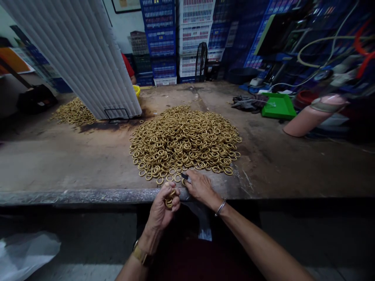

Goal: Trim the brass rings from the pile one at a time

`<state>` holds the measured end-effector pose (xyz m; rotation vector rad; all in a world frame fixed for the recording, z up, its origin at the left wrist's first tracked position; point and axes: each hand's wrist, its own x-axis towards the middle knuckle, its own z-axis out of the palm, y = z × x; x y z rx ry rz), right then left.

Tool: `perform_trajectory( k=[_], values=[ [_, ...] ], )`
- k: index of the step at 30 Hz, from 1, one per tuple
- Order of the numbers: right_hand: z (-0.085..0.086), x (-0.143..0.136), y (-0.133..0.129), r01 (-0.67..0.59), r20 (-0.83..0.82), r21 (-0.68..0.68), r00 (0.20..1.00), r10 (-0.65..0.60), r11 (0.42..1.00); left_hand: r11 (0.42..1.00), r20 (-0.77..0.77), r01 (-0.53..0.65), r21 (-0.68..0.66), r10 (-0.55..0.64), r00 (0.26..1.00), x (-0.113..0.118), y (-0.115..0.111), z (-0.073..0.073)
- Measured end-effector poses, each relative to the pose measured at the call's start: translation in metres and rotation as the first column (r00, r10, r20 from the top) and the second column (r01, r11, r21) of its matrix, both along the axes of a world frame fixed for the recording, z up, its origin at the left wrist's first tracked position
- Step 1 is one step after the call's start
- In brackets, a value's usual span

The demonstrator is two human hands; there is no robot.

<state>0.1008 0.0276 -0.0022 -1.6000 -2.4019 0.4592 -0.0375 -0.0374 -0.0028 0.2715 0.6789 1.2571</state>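
Observation:
A broad heap of brass-coloured rings (184,136) lies on the worktable (263,164). My left hand (165,203), with a watch on its wrist, is curled around several rings (169,201) just off the table's front edge. At the near edge of the heap, my right hand (200,187) pinches a small black object (184,176) whose kind I cannot make out; loose rings lie beside its fingertips. A silver bangle circles the right wrist.
Tall grey ribbed panels (88,58) stand at the back left beside a second ring pile (74,112). A green tray (278,106) and a pink cylinder (312,117) sit at right. Stacked crates (162,43) and a person's red sleeve (127,66) show behind.

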Motion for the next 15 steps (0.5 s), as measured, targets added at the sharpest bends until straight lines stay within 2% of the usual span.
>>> perform_trajectory(
  k=[6,9,11,15],
  values=[
    [-0.007,0.002,0.002,0.063,0.021,-0.017,0.998,-0.063,0.998,0.995,0.069,0.024,-0.097,-0.017,0.997,0.000,0.004,0.002],
    [-0.008,0.003,0.005,0.154,-0.156,-0.072,0.974,-0.164,0.985,0.992,-0.002,-0.007,-0.125,0.007,1.000,0.005,0.005,0.002],
    [-0.008,0.003,0.006,0.179,-0.355,-0.151,0.908,-0.222,0.972,0.992,-0.103,-0.056,-0.115,0.044,0.994,0.010,0.005,0.001],
    [-0.011,-0.001,-0.002,0.111,-0.641,-0.358,0.693,-0.330,0.927,0.989,-0.295,-0.136,-0.056,0.114,0.949,0.022,0.004,-0.002]
  ],
)
